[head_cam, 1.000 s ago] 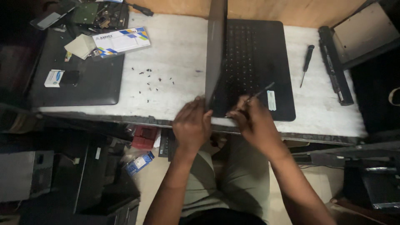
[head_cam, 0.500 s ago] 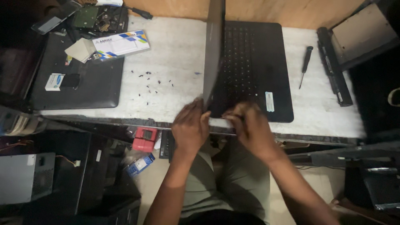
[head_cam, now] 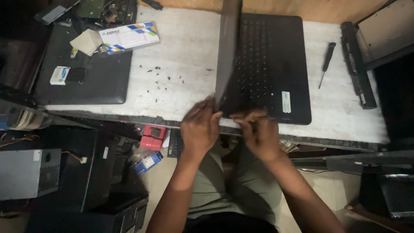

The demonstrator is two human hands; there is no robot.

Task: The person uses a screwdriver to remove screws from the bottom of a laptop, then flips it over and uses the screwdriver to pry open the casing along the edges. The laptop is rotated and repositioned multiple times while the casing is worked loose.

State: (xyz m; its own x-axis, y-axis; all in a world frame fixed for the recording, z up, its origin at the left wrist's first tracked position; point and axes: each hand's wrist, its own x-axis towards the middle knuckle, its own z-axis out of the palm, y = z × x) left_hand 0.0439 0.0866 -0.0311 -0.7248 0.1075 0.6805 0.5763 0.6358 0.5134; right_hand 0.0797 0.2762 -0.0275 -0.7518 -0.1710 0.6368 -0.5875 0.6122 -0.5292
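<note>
Head view: an open black laptop (head_cam: 267,69) lies on the pale worktop (head_cam: 185,51), turned sideways, its keyboard half flat and its screen half (head_cam: 226,51) standing upright on edge at the left; both hands meet at the laptop's near corner by the hinge; the left hand (head_cam: 199,126) has its fingers curled closed on the bottom edge of the screen half; the right hand (head_cam: 258,131) has its fingers bunched on the near edge of the keyboard half, though whether they pinch a tool I cannot tell. As a judgement, the work is partly along: small dark screws (head_cam: 161,77) lie scattered loose on the worktop and a black screwdriver (head_cam: 325,62) rests apart at the right, yet the two halves are not separated. No tray holds the screws; a printed carton (head_cam: 128,36) lies closed, contents unseen.
</note>
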